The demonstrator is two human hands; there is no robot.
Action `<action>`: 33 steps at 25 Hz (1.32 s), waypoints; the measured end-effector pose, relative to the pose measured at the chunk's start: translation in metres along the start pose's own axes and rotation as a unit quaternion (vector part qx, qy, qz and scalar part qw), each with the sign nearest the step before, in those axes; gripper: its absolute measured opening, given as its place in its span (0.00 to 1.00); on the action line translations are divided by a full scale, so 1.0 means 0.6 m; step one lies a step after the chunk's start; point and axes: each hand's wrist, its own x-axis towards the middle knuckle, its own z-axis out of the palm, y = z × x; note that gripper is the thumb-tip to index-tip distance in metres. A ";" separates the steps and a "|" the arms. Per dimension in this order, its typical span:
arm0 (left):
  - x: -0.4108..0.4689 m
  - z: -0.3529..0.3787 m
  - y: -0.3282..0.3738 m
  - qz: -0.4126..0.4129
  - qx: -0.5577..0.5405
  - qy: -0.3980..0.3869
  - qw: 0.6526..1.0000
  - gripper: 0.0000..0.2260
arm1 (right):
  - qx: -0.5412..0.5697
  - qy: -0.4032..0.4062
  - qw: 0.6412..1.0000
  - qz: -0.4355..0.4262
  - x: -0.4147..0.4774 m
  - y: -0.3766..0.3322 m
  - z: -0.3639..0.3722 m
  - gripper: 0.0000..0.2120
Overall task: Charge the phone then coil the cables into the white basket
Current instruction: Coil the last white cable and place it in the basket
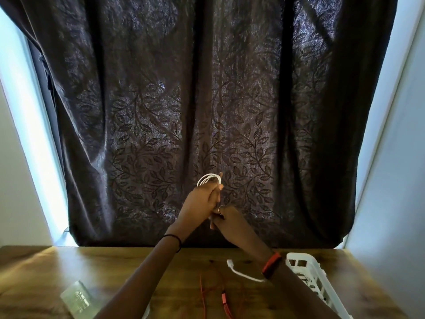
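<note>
Both hands are raised above the wooden table (115, 272), in front of the dark curtain. My left hand (202, 199) grips a white cable (209, 179) wound into a few loops that stick out above its fingers. My right hand (226, 217) sits just below and to the right, pinching the lower part of the same cable. A loose white cable end (241, 272) with its plug hangs over the table under my right wrist. An orange cable (224, 300) lies on the table. The white basket (310, 279) stands at the right, partly hidden by my right arm. The phone (77, 298) lies at the lower left.
A dark leaf-patterned curtain (207, 111) hangs right behind the table's far edge. Pale walls flank it on both sides. The basket holds something dark that I cannot make out.
</note>
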 end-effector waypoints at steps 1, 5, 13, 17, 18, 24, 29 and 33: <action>-0.003 -0.002 -0.003 0.011 0.072 -0.015 0.997 0.11 | -0.016 -0.002 1.000 0.003 -0.003 -0.003 -0.006 0.11; -0.020 -0.011 0.004 0.042 0.207 -0.063 0.975 0.10 | -0.098 -0.035 0.995 0.011 -0.003 -0.004 -0.021 0.11; -0.028 -0.021 -0.005 0.023 0.160 -0.089 0.983 0.10 | -0.200 0.056 0.978 -0.014 0.000 0.012 -0.047 0.11; -0.036 -0.004 -0.029 -0.061 -0.090 -0.190 0.976 0.11 | -0.227 0.124 0.965 -0.046 0.001 0.041 -0.040 0.06; -0.042 0.001 -0.029 -0.080 -0.130 -0.214 0.965 0.10 | -0.222 0.151 0.962 -0.045 0.000 0.049 -0.037 0.02; -0.073 0.010 -0.031 -0.138 -0.285 -0.243 0.917 0.13 | -0.282 0.131 0.947 -0.076 -0.019 0.057 -0.013 0.10; -0.092 0.007 -0.030 -0.190 -0.423 -0.238 0.853 0.12 | -0.178 0.244 0.947 -0.108 -0.026 0.046 0.011 0.07; -0.108 0.015 -0.038 -0.229 -0.532 -0.171 0.797 0.12 | -0.026 0.233 0.972 0.027 -0.038 0.035 0.030 0.11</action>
